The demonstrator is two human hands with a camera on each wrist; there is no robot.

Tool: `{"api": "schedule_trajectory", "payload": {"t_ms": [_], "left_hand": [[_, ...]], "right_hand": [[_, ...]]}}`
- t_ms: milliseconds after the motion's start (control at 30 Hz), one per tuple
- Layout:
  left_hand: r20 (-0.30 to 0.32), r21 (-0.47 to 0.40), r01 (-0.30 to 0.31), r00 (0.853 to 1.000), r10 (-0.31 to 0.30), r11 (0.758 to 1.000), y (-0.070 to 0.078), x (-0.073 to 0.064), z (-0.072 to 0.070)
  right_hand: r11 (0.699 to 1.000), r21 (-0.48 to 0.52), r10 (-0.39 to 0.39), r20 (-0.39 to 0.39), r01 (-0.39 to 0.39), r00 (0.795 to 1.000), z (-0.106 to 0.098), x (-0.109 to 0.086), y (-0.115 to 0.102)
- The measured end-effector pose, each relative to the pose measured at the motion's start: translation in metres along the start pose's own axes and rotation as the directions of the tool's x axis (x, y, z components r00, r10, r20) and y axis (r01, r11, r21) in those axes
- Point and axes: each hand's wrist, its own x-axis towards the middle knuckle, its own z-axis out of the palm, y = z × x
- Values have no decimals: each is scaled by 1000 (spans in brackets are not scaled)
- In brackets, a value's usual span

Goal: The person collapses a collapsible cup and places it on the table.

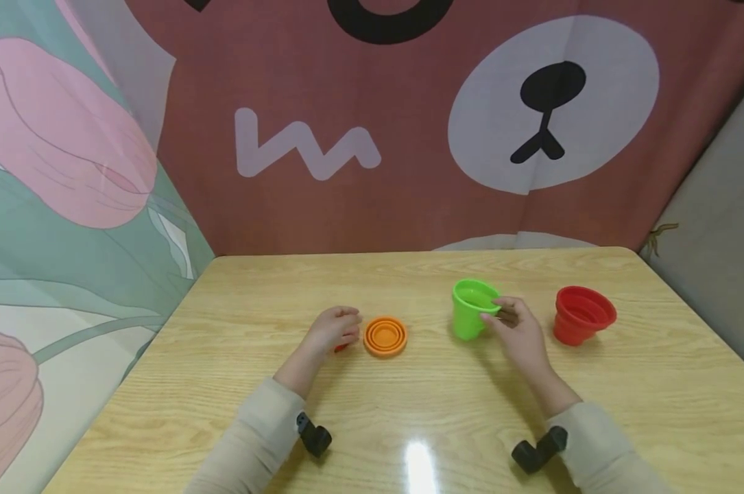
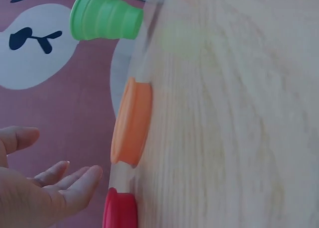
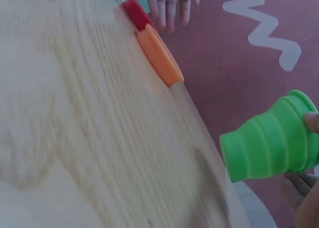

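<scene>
My right hand pinches the rim of a green collapsible cup, which is pulled out to full height. In the right wrist view the ringed green cup is held just over the table, thumb on one side and fingers on the other. My left hand hovers with relaxed fingers and holds nothing. Under it lies a flattened red cup, mostly hidden by the hand in the head view. A flattened orange cup rests on the table just right of the left hand.
A second red cup, expanded, stands to the right of my right hand. The wooden table ends at the back against a printed curtain. A black camera is strapped at each wrist.
</scene>
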Motion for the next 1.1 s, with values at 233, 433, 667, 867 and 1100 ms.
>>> {"api": "schedule_trajectory", "payload": {"t_ms": [233,433,667,867,1100], "left_hand": [[60,-84,-36,997,42,996,4,-4,0],[117,-158,-72,989,91,985,9,-11,3],[215,-234,-89,966,141,968,12,-16,7],[296,-275,-114,935,197,955,17,-23,14],[338,-287,-152,908,249,946,22,-30,22]], "right_hand": [[996,89,-1,69,-5,998,8,-3,1],[986,166,-47,139,23,989,14,-6,0],[986,167,-50,243,9,969,13,-22,-46],[972,228,-19,331,-61,944,9,-37,-95],[936,346,-84,404,-67,911,14,-41,-100]]}}
